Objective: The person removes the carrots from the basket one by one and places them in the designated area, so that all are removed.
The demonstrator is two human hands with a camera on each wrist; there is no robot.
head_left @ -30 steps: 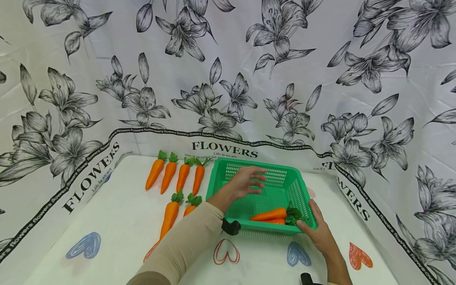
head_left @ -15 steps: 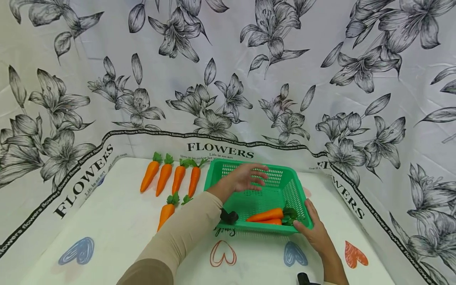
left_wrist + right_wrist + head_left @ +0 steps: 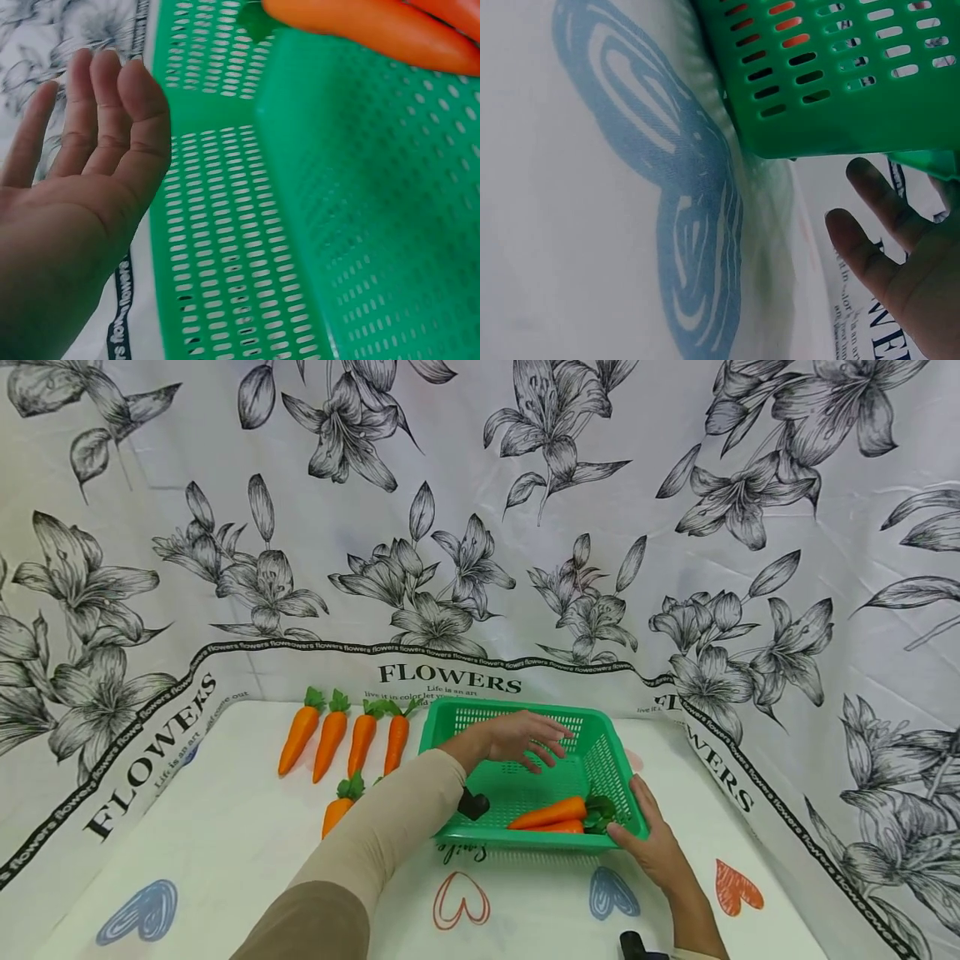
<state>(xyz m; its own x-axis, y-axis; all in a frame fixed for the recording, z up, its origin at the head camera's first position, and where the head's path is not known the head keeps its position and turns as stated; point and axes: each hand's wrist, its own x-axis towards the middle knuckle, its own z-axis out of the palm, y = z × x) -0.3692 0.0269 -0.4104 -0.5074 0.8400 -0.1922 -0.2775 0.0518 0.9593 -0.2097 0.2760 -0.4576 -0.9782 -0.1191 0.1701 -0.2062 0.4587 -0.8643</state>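
A green perforated basket (image 3: 525, 839) stands on the table, two orange carrots (image 3: 551, 814) with green tops lying in its front right corner. Over the basket hovers my left hand (image 3: 521, 737), fingers loosely extended and holding nothing; its empty palm also shows in the left wrist view, beside the basket wall (image 3: 225, 187). My right hand (image 3: 656, 839) holds the basket's front right corner, thumb on the rim and fingers along the outer right side. Two of its fingers (image 3: 862, 244) are straight in the right wrist view, below the basket's edge; the rest is partly hidden.
Left of the basket a row of several carrots (image 3: 330, 739) lies with tops toward the back. In front of them another carrot (image 3: 337, 814) is partly covered by my left sleeve (image 3: 390, 835). A flower-printed curtain (image 3: 450, 568) rises behind the white table (image 3: 217, 827).
The head view has turned a little, shifting the scene leftward. My left hand has edged right over the basket and its fingers tip lower. My right hand stays at the basket's corner.
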